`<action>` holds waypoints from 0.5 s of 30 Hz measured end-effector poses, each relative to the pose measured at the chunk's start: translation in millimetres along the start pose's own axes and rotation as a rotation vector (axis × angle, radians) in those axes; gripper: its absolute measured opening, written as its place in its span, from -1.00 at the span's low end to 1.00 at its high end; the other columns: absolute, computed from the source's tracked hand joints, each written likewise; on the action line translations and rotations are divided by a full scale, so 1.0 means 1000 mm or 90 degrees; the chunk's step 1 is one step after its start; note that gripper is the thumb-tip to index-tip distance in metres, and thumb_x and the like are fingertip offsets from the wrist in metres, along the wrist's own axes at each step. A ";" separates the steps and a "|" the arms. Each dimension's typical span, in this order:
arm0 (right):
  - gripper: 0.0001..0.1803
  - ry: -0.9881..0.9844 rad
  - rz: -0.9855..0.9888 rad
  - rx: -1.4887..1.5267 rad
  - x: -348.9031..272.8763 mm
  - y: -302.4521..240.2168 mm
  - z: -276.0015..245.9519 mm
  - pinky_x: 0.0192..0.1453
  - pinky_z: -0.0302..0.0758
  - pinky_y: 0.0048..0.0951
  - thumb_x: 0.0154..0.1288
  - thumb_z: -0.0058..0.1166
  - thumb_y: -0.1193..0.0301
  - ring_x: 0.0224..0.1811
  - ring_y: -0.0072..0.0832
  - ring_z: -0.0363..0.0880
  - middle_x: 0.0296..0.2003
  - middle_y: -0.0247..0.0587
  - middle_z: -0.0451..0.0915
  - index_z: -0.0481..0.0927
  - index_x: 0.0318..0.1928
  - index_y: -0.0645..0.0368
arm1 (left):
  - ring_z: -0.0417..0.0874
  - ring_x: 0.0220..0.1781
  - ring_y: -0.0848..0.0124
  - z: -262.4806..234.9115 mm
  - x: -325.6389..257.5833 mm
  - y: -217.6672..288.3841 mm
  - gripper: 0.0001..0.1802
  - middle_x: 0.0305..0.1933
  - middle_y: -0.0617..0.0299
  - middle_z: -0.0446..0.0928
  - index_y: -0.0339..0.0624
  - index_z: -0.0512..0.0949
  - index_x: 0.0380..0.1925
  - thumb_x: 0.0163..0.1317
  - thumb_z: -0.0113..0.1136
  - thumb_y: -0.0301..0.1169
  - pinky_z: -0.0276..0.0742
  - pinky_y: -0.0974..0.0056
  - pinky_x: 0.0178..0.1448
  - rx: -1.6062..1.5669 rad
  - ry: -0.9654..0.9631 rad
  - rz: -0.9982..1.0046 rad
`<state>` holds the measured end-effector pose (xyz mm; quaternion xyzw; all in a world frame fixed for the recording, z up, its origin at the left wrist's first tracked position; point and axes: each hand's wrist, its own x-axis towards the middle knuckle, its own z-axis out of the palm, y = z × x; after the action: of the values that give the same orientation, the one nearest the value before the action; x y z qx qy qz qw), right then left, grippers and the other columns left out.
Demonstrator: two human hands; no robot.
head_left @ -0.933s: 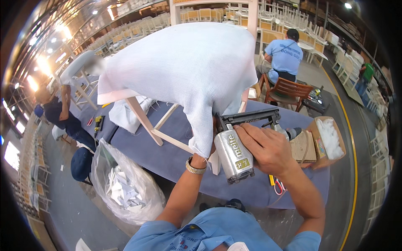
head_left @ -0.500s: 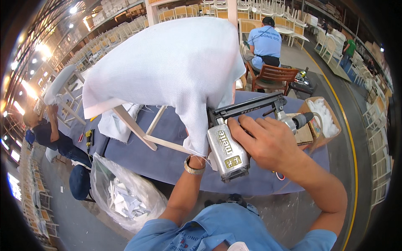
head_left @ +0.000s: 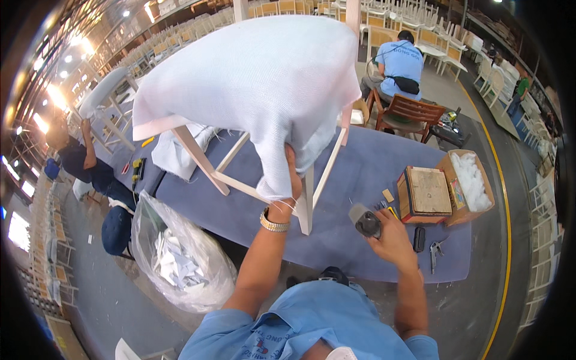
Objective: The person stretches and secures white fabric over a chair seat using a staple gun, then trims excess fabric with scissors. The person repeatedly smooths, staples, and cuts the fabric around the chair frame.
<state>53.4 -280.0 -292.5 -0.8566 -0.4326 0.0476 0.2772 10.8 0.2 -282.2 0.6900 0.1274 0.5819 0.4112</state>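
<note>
White woven fabric (head_left: pixel 252 84) drapes over a pale wooden chair frame (head_left: pixel 309 198) that stands on the blue-grey padded table (head_left: pixel 360 174), filling the upper middle of the frame. Just below the fabric's hanging corner, the left hand (head_left: pixel 287 195) reaches up at centre and pinches that corner against the chair leg, fingers clenched on the cloth; a gold wristwatch (head_left: pixel 273 222) sits on its wrist. Right of centre, the right hand (head_left: pixel 390 234) is closed around a grey staple gun (head_left: pixel 365 221), held low over the table, apart from the chair. Further right lie a cardboard box (head_left: pixel 447 198) and pliers (head_left: pixel 435 252). At lower left hangs a clear plastic bag (head_left: pixel 180 258) of scraps.
</note>
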 end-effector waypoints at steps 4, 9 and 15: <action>-0.36 0.012 0.185 0.070 -0.018 0.119 0.134 0.21 0.46 0.01 0.17 0.28 0.23 0.18 0.13 0.47 0.10 0.16 0.45 0.45 0.20 0.28 | 0.04 0.62 0.15 -0.003 0.004 -0.015 -0.31 0.61 -0.06 0.00 -0.32 -0.02 0.53 0.55 -0.08 -0.25 0.00 0.12 0.63 -0.016 0.016 -0.069; -0.40 0.037 0.158 0.185 -0.044 0.176 0.241 0.28 0.46 -0.03 0.14 0.30 0.29 0.18 0.10 0.50 0.24 0.14 0.42 0.52 0.21 0.17 | 0.22 0.50 0.25 -0.012 0.005 -0.007 -0.20 0.56 0.05 0.10 -0.29 0.05 0.52 0.54 -0.07 0.07 0.11 0.19 0.56 -0.150 0.108 -0.121; -0.66 0.208 0.293 0.083 -0.058 0.226 0.162 0.16 0.47 -0.06 0.13 0.24 0.41 0.04 0.00 0.56 -0.04 -0.02 0.62 0.63 -0.04 0.12 | 0.57 0.26 0.12 -0.038 0.011 0.011 -0.29 0.44 0.03 0.31 -0.15 0.10 0.49 0.54 -0.10 0.04 0.61 0.04 0.25 -0.258 0.073 -0.176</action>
<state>126.6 -361.2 -555.2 -0.9090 -0.1724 -0.0013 0.3794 -23.8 16.3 -266.8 0.5356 0.1245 0.5718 0.6089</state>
